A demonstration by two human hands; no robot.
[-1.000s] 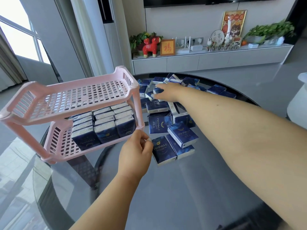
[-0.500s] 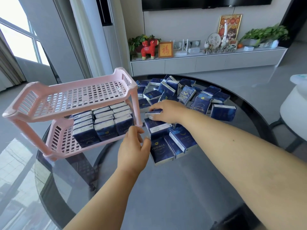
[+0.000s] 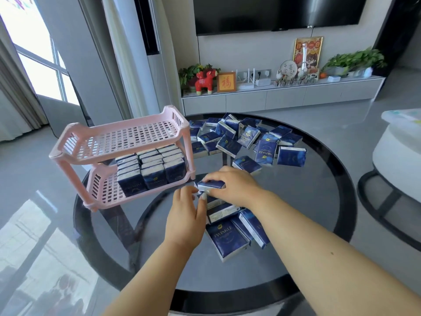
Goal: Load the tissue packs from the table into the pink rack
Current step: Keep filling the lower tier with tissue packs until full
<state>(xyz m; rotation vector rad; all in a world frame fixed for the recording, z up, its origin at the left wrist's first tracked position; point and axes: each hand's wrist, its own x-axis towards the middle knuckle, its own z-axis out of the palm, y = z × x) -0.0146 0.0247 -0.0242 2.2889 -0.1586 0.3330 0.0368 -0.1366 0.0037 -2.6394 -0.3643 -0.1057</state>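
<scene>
The pink rack (image 3: pixel 127 156) held packs on its lower shelf only. The left hand (image 3: pixel 185 216), off the rack since 0.5 seconds earlier, reached loosely toward the tissue pack (image 3: pixel 211 184) the right hand (image 3: pixel 235 187) had pulled back, gripped.

The right hand (image 3: pixel 232 185) grips a tissue pack (image 3: pixel 211 184) beside the pink rack (image 3: pixel 123 153), the left hand (image 3: pixel 185 215) touching it.
</scene>
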